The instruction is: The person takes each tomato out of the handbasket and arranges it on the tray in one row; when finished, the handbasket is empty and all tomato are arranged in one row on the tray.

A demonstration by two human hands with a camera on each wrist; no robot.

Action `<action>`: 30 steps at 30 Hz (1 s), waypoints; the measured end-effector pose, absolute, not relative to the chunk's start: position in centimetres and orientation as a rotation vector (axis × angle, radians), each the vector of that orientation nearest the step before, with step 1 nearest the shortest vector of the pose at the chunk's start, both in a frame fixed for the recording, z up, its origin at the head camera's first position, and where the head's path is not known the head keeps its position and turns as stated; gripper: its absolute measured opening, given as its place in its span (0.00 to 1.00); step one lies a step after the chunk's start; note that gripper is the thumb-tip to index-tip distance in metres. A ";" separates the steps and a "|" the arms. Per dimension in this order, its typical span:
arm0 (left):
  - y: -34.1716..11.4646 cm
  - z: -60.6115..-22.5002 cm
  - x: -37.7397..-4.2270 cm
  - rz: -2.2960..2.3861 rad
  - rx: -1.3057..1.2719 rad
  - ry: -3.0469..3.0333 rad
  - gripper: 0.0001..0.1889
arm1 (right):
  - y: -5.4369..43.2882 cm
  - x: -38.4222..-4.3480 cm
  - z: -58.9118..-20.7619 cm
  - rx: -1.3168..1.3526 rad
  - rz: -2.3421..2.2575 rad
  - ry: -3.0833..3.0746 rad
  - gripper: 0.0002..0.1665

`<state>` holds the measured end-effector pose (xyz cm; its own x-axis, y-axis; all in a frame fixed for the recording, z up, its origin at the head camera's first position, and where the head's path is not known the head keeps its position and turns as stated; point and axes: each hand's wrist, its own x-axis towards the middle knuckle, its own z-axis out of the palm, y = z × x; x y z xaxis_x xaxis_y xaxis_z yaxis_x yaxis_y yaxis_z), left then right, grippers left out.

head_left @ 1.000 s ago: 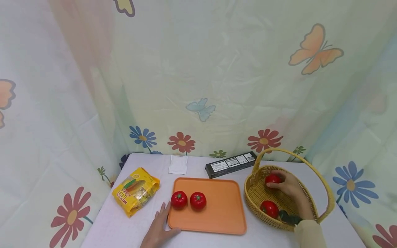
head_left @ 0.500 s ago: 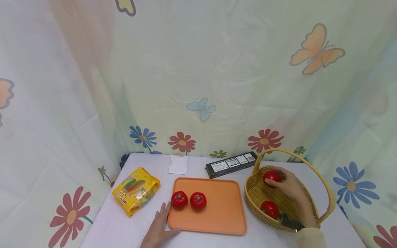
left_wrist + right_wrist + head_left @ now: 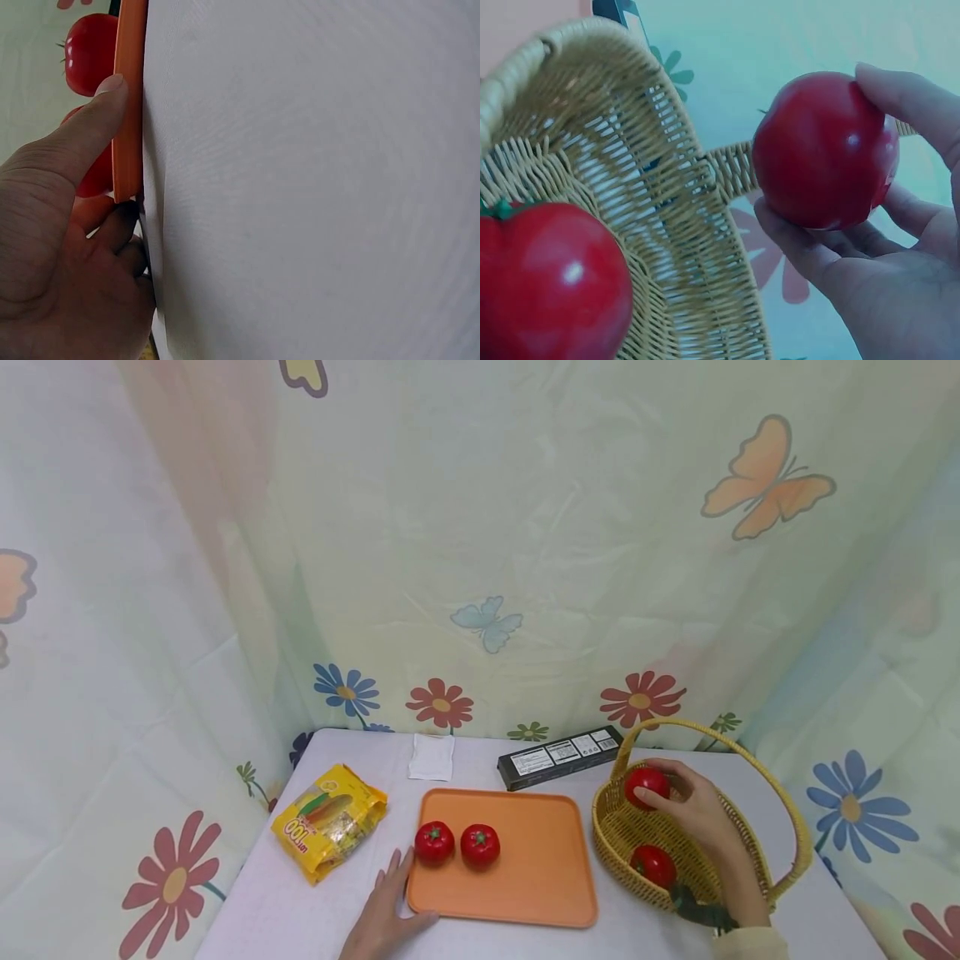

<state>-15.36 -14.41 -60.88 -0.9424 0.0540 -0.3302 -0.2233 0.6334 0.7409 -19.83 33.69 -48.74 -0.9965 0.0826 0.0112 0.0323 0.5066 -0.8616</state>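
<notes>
In the head view, my right hand [image 3: 693,802] holds a glossy red tomato [image 3: 647,788] by its sides, above the far part of a yellow wicker basket [image 3: 611,852]. The right wrist view shows thumb and fingertips curved around that tomato [image 3: 821,150], raised beside the basket's rim. Another tomato [image 3: 654,866] with a green stem lies inside the basket. My left hand [image 3: 386,914] rests at the near left corner of an orange tray [image 3: 536,860], its thumb [image 3: 101,116] against the rim. Two tomatoes, a left one [image 3: 434,843] and a right one [image 3: 480,847], sit on that tray.
A yellow snack bag [image 3: 330,822] lies left of the tray. Behind the tray are a small white packet [image 3: 431,757] and a long black box [image 3: 558,757]. The basket's tall handle [image 3: 757,768] arches over the right forearm. A patterned curtain [image 3: 480,543] surrounds the table.
My right hand has lifted the tomato from the basket's inside and shifted it slightly left toward the far rim. The left hand, tray and its tomatoes have stayed put.
</notes>
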 end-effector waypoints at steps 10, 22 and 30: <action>-14.5 -60.8 -15.5 1.204 -0.118 2.544 0.60 | 31.6 -19.3 -48.7 -0.020 1.514 -2.638 0.37; -14.3 -61.0 -15.4 1.201 -0.178 2.514 0.59 | 28.6 -19.7 -49.2 0.083 1.578 -2.638 0.41; -14.3 -60.9 -15.3 1.207 -0.177 2.522 0.59 | 26.2 -19.9 -49.1 0.262 1.565 -2.634 0.38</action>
<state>-15.34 -14.26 -60.94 -0.9349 0.0337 -0.3532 -0.2541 0.6314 0.7327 -19.87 26.24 -49.13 -0.9833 -0.1116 0.1438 -0.1797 0.4682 -0.8651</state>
